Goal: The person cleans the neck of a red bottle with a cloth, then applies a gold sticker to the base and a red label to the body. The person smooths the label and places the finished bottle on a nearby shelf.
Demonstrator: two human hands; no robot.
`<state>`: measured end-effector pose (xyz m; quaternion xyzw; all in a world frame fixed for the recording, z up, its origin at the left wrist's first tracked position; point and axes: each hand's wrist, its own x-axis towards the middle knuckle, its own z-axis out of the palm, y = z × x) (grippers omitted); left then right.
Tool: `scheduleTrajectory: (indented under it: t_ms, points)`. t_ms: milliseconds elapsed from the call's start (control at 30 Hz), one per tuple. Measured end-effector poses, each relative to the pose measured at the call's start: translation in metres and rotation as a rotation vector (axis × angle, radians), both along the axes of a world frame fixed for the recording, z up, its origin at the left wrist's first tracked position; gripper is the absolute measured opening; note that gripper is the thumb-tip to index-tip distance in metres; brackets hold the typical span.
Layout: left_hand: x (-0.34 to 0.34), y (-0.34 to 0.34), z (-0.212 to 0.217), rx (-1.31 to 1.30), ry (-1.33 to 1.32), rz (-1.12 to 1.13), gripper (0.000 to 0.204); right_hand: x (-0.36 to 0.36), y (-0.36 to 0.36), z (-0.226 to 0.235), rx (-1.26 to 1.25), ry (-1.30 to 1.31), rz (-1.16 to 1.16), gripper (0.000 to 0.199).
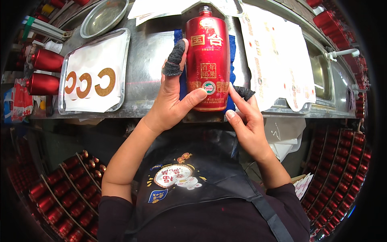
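Note:
A glossy red bottle [208, 58] with gold lettering lies on a blue cloth [232, 72] on the metal worktop, its neck pointing away from me. My left hand [169, 97] grips its left side, the thumb pressed by a small round green-and-white sticker [209, 88] near the base. Black knitted finger sleeves cover fingers of this hand. My right hand [250, 121] closes on the lower right side, index fingertip against the bottle's edge and thumb just below. It also wears a black finger sleeve. The undersides of both grips are hidden.
At left a clear tray [127, 44] bears a white sheet with gold C-shaped decals [105, 82]. Behind it sits a round metal bowl [84, 30]. Printed decal sheets [278, 60] lie at right, beside a sink [322, 90]. Racks of red bottles [66, 193] stand below on both sides.

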<state>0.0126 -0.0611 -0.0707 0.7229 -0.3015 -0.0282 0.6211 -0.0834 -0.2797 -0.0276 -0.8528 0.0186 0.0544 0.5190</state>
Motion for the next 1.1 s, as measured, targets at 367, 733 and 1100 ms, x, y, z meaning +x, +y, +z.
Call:
scheduleTrajectory:
  t_ms: [367, 733, 1100]
  points:
    - [0.006, 0.003, 0.001, 0.065, -0.156, 0.054, 0.077, 0.048, -0.002, 0.017, -0.172, -0.424, 0.015, 0.052]
    - [0.008, 0.006, 0.000, 0.173, -0.263, 0.091, 0.076, 0.066, 0.001, 0.024, -0.387, -0.411, 0.201, 0.062]
    - [0.007, 0.006, 0.001, 0.132, -0.221, 0.095, 0.078, 0.074, 0.004, 0.033, -0.370, -0.492, 0.230, 0.065]
